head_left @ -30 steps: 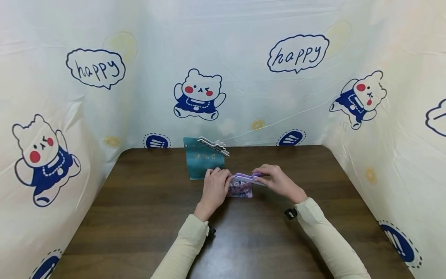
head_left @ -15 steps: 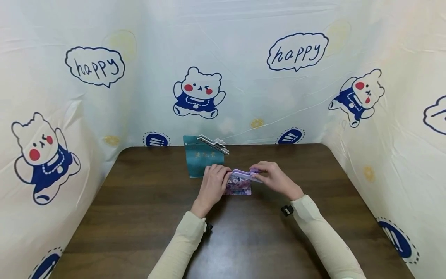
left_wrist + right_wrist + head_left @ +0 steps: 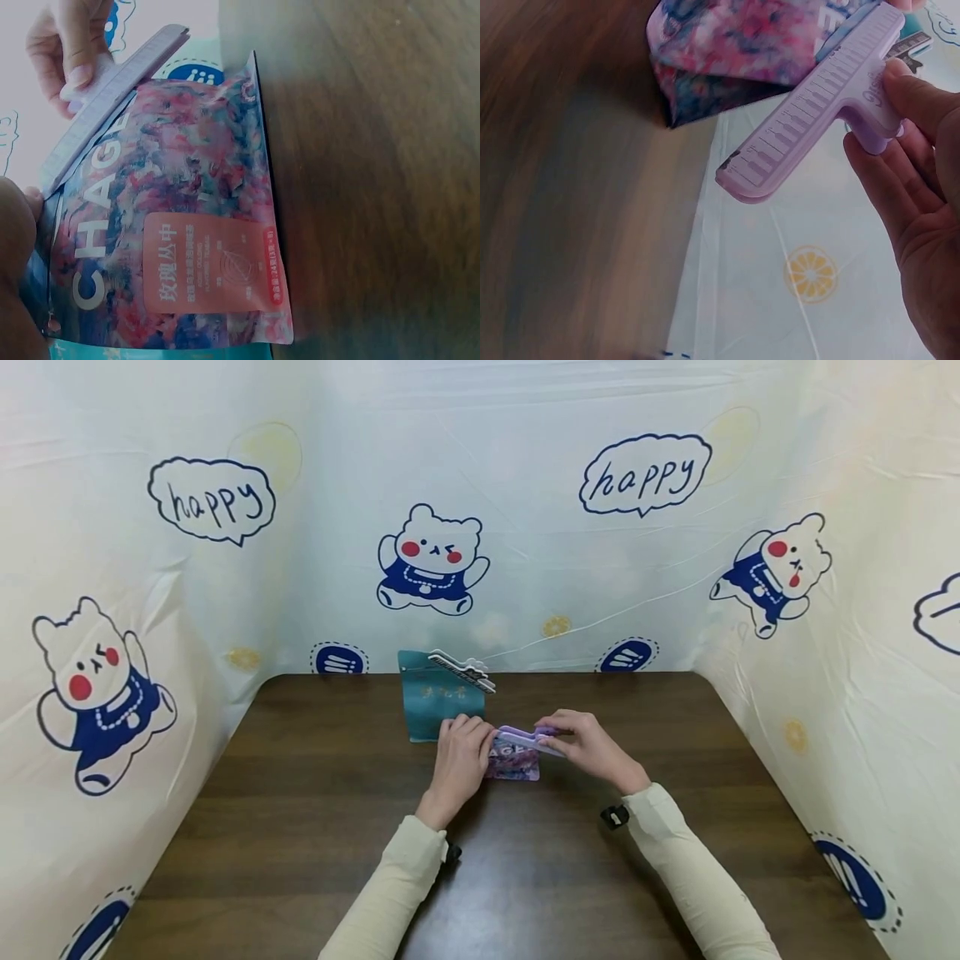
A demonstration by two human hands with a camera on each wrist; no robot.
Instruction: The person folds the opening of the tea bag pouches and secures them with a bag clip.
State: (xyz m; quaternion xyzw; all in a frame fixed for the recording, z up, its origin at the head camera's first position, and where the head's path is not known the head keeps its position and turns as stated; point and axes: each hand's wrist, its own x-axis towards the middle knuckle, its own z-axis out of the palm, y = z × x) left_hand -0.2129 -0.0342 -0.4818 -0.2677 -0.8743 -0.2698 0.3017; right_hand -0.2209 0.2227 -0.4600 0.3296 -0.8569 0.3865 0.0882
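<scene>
A floral pink-and-blue pouch [image 3: 516, 765] with large white letters stands on the table in the head view. My left hand [image 3: 457, 764] grips its upper left corner; in the left wrist view the fingertips [image 3: 34, 201] meet the top edge. My right hand [image 3: 588, 747] pinches the handles of a lilac sealing clip [image 3: 810, 109] between thumb and fingers. The clip's long bar lies slantwise along the pouch's top, its near end sticking out past the pouch's side in the right wrist view. Whether the bar's inner faces bite on the pouch is hidden.
Behind my left hand a teal pouch [image 3: 438, 702] stands upright, a black-and-white clip [image 3: 462, 671] slanting across its top corner. A brown wooden table [image 3: 315, 827] lies beneath. Pale printed curtains [image 3: 525, 560] enclose its back and sides.
My right hand and the lilac clip have shifted slightly left along the pouch top. My left hand keeps its grip, nearly still.
</scene>
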